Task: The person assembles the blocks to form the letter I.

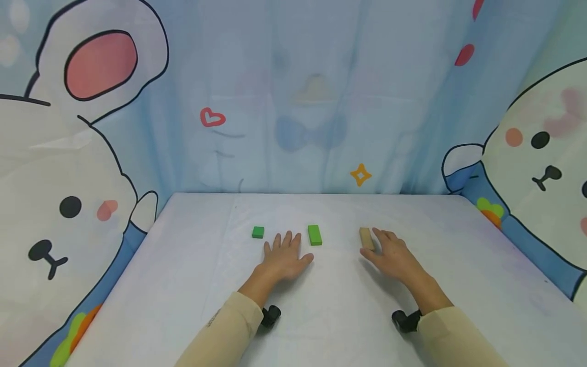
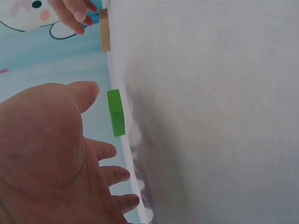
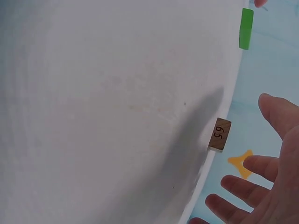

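Between the two arms lie a small dark green block (image 1: 258,232), a longer bright green block (image 1: 315,235) and a plain wooden block (image 1: 366,238). My left hand (image 1: 283,261) is held over the table with its fingers spread, between the two green blocks and holding nothing. In the left wrist view its palm (image 2: 42,154) faces the bright green block (image 2: 116,113), apart from it. My right hand (image 1: 392,256) is by the wooden block, thumb and fingers apart around it without a visible grip. In the right wrist view the wooden block (image 3: 219,134) has "65" on its end.
A white cloth covers the table (image 1: 339,316). Behind it hangs a blue curtain (image 1: 284,102) printed with cartoon animals, which also runs along both sides. Dark wrist cameras sit at the left cuff (image 1: 270,316) and the right cuff (image 1: 406,321).
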The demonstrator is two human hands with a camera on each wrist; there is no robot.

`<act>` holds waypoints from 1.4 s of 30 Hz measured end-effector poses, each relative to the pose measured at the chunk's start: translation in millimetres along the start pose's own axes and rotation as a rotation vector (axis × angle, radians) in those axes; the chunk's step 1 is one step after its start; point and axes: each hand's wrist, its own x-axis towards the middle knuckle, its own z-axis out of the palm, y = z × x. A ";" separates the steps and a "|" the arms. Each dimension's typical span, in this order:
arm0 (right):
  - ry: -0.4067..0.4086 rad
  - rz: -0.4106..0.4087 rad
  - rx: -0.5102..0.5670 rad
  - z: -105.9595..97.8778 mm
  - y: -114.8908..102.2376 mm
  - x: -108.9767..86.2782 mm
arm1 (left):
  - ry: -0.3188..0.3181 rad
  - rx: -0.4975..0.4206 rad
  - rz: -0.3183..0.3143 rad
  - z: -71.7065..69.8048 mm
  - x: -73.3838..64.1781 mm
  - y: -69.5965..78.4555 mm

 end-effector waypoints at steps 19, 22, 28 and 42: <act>-0.028 0.043 0.010 4.4 9.7 10.5 | 0.012 0.010 0.044 -3.4 10.7 2.7; -0.036 0.051 0.013 6.8 11.0 12.7 | 0.013 0.007 0.041 -2.8 12.2 1.9; -0.053 0.070 0.016 9.2 11.7 15.4 | 0.007 -0.004 0.033 -2.4 14.4 1.7; -0.060 0.057 0.017 5.3 10.8 23.6 | 0.019 -0.016 0.011 -0.2 24.2 4.7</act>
